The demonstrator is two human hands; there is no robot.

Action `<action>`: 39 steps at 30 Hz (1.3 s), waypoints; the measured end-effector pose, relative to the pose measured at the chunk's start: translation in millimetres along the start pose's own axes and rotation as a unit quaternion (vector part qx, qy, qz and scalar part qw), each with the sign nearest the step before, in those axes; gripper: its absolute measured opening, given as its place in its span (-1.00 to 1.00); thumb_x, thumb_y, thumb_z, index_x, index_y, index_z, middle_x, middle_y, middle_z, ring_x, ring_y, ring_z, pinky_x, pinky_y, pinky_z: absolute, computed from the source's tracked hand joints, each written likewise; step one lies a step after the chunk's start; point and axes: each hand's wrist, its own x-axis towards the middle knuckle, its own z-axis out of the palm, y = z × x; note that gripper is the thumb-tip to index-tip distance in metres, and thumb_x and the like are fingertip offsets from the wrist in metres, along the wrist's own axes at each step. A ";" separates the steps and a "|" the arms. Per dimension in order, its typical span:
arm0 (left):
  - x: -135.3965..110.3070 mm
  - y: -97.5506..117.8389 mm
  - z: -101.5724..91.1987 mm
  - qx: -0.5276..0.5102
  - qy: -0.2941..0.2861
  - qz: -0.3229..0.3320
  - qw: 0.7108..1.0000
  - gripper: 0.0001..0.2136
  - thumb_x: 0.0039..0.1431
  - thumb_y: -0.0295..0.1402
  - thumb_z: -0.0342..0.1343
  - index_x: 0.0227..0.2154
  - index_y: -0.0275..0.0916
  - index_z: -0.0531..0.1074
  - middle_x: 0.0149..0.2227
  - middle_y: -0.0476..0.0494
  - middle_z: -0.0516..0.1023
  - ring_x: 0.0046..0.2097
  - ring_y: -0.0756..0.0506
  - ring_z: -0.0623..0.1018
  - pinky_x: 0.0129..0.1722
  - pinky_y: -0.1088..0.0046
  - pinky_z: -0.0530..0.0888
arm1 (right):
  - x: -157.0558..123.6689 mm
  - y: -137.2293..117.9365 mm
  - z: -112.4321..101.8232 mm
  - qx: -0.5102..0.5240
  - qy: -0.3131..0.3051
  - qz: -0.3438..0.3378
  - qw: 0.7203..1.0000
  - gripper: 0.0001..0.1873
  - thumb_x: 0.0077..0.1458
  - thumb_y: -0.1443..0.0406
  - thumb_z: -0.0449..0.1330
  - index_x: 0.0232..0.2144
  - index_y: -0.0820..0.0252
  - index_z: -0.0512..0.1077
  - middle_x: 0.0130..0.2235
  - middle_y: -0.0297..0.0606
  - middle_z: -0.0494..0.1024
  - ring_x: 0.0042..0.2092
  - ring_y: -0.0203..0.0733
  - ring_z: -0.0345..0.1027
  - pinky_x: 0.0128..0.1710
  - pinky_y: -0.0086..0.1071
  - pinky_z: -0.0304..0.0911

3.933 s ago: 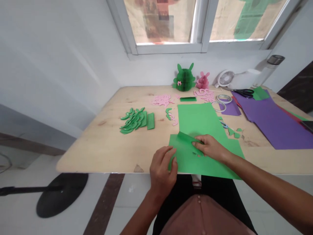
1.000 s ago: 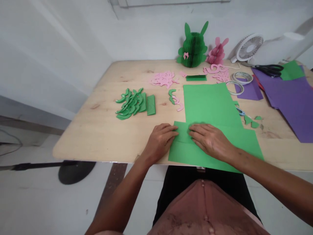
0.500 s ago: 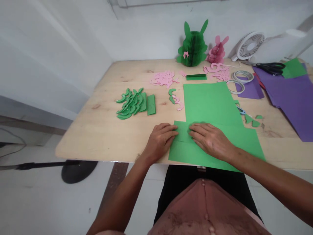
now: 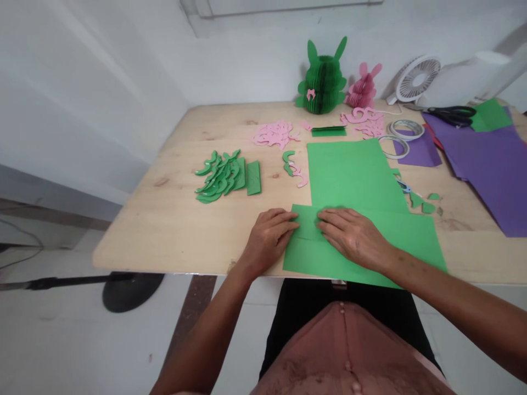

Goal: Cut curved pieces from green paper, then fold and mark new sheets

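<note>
A green paper sheet [image 4: 395, 241] lies at the near edge of the wooden table [image 4: 177, 219], with a small folded green flap [image 4: 307, 222] at its left end. My left hand [image 4: 267, 238] lies flat on the sheet's left edge, fingers stretched out and touching the flap. My right hand [image 4: 356, 236] presses flat on the fold from the right, fingers extended. Neither hand holds anything. A second green sheet [image 4: 352, 173] lies just beyond them.
Green cut-outs [image 4: 222, 175] lie to the left, pink cut-outs [image 4: 275, 133] farther back. A green paper rabbit [image 4: 323, 79] and a pink one [image 4: 364, 86] stand at the wall, by a small fan [image 4: 415, 77]. Tape rolls [image 4: 401, 134], scissors [image 4: 453, 114] and purple sheets [image 4: 494, 170] lie right.
Since 3.9 s ago the raised green flap has been pressed flat and both hands now rest on it. Over the last second the hands hardly moved; only the view shifted slightly.
</note>
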 end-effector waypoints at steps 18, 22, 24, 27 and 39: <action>-1.5 -0.4 2.2 -0.007 0.015 0.007 1.000 -0.85 0.19 -0.48 0.06 -0.27 -0.19 0.51 -0.11 -0.11 0.58 -0.02 -0.13 0.47 -0.02 0.17 0.42 | -3.7 0.4 5.6 0.001 0.020 -0.002 1.000 -0.80 0.21 0.39 0.08 -0.17 0.32 0.48 -0.05 -0.09 0.54 -0.01 -0.05 0.38 -0.02 -0.16 0.27; -1.6 0.3 2.0 -0.003 0.010 0.005 1.000 -0.84 0.19 -0.48 0.05 -0.26 -0.19 0.51 -0.10 -0.11 0.57 -0.02 -0.13 0.46 -0.02 0.16 0.41 | -4.5 1.0 8.0 0.003 0.028 -0.001 1.000 -0.79 0.22 0.38 0.08 -0.16 0.32 0.48 -0.05 -0.09 0.54 -0.01 -0.06 0.37 0.00 -0.15 0.26; -1.5 0.8 1.7 0.000 0.008 0.005 1.000 -0.84 0.19 -0.47 0.05 -0.25 -0.19 0.51 -0.10 -0.11 0.57 -0.02 -0.13 0.46 -0.02 0.17 0.42 | -4.8 1.0 8.8 0.002 0.029 -0.001 1.000 -0.78 0.22 0.38 0.08 -0.16 0.31 0.48 -0.04 -0.09 0.53 0.00 -0.06 0.37 0.00 -0.14 0.26; -1.2 1.6 1.2 0.005 0.009 0.006 1.000 -0.84 0.19 -0.47 0.05 -0.25 -0.20 0.51 -0.10 -0.11 0.57 -0.02 -0.13 0.46 -0.02 0.17 0.42 | -5.1 0.6 9.1 0.001 0.026 0.002 1.000 -0.79 0.22 0.38 0.08 -0.15 0.30 0.48 -0.04 -0.10 0.53 0.00 -0.07 0.36 0.00 -0.14 0.26; -1.2 2.4 -0.6 0.017 0.000 0.012 1.000 -0.84 0.20 -0.45 0.04 -0.22 -0.19 0.51 -0.08 -0.10 0.57 -0.01 -0.15 0.46 -0.02 0.15 0.43 | -4.2 -0.8 8.3 -0.006 0.027 0.018 0.999 -0.81 0.20 0.39 0.10 -0.17 0.28 0.48 -0.05 -0.12 0.54 0.00 -0.07 0.35 0.01 -0.14 0.23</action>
